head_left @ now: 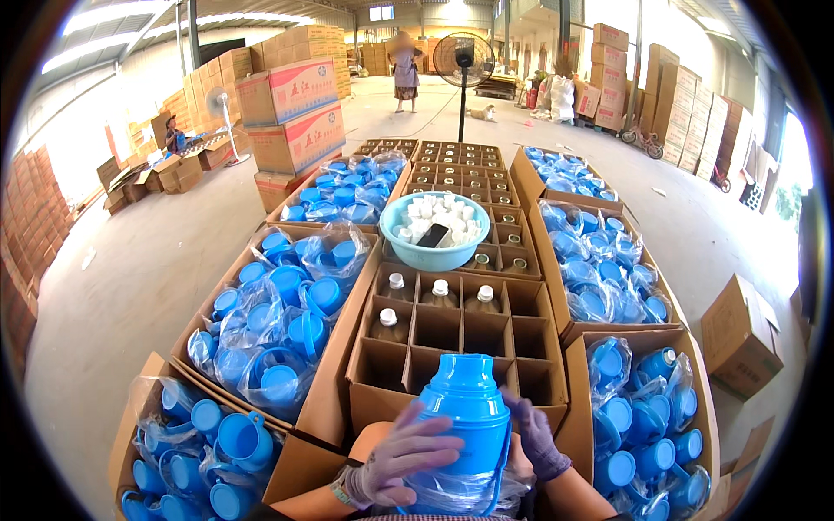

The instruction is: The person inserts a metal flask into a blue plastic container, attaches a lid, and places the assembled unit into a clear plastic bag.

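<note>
- Noting a warehouse interior behind, with pale floor [122, 286] and a black fan [464, 56].
- Finding the blue flask [465, 417] upright between the knees [368, 441], with clear film [452, 493] around its lower part.
- Reading the gloved left hand [404, 456] as unclenched, fingers extended across the flask's left side; not confirming firm contact.
- Reading the gloved right hand [540, 438] as loosely spread at the right side; not determining contact.
- Judging steadiness as critical: recommending bracing the body with one hand, easing the film evenly with the other, avoiding snags on the handle [501, 469].
- Observing just beyond a divided carton [375, 398] containing white-capped bottles [439, 295].
- Recording farther out a pale-blue basin [439, 259] of white caps [465, 227].
</note>
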The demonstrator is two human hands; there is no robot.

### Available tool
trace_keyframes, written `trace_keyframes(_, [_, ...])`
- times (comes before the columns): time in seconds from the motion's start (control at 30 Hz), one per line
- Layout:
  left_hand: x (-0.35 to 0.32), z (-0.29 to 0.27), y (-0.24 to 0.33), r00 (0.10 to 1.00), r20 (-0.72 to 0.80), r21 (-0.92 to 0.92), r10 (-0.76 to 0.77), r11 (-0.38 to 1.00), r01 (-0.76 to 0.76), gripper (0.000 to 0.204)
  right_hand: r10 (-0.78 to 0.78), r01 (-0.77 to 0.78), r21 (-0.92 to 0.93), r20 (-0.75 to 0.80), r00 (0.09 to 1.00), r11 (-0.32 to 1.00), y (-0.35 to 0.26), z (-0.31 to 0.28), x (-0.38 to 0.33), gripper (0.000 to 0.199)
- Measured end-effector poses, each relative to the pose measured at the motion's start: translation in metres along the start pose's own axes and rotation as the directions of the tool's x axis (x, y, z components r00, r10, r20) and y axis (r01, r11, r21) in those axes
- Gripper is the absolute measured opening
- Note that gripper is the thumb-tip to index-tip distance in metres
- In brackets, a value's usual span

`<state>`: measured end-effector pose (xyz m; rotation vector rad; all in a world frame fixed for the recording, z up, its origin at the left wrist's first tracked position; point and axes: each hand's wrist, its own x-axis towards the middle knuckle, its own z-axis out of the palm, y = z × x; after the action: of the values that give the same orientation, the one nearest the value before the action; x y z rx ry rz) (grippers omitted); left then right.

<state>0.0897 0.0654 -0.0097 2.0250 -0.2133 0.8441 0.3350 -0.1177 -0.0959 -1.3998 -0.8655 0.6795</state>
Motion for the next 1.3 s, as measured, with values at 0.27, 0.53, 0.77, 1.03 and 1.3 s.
trace_keyframes(0.27, [-0.002, 0.014, -0.011, 0.994, -0.099, 0.092, -0.049, 0.994, 0.058, 0.08, -0.255, 0.239, -0.163, -0.083, 0.963, 0.957, -0.068, 0.04, -0.023, 0.064])
trace_keyframes(0.53, [-0.002, 0.011, -0.029, 0.929, -0.302, 0.012, -0.212, 0.974, 0.226, 0.071, -0.584, 0.572, -0.416, 0.111, 0.804, 0.707, -0.081, 0.043, -0.018, 0.059])
trace_keyframes(0.77, [-0.003, 0.001, -0.037, 0.945, -0.184, 0.067, -0.272, 0.955, 0.288, 0.096, -0.44, 0.415, -0.233, -0.063, 0.896, 0.879, -0.064, 0.03, -0.004, 0.057])
trace_keyframes(1.03, [-0.003, 0.008, -0.024, 0.983, -0.15, -0.011, -0.105, 0.994, 0.105, 0.089, -0.233, 0.217, -0.307, -0.018, 0.972, 0.927, -0.034, 0.021, 0.002, 0.064])
trace_keyframes(1.3, [-0.012, 0.012, -0.009, 0.591, -0.111, -0.198, -0.799, 0.6, 0.775, 0.053, 0.198, -0.19, -0.228, 0.013, 0.98, 0.955, -0.01, 0.004, 0.019, 0.055])
